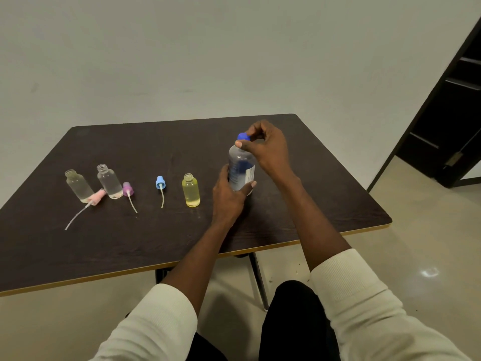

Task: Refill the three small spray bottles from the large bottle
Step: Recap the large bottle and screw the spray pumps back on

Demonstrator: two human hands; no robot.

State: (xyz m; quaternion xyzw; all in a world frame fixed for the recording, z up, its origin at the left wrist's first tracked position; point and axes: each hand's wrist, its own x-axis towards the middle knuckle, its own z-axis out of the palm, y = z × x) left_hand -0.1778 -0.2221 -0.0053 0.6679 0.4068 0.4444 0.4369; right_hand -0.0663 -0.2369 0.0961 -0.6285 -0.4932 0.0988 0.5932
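Note:
The large clear bottle (240,165) stands upright on the dark table (156,230), right of centre. My left hand (229,194) grips its lower body. My right hand (265,144) pinches its blue cap (243,137) from above. Three small uncapped bottles stand to the left: a yellow-tinted one (191,190), a clear one (109,181) and another clear one (78,186) at far left. Three spray heads with dip tubes lie on the table: blue (160,182), purple (128,189) and pink (97,197).
The table's front edge runs with a light trim (182,263); its metal legs (259,280) show below. A white wall stands behind. A dark door frame (447,121) is at the right over a pale floor.

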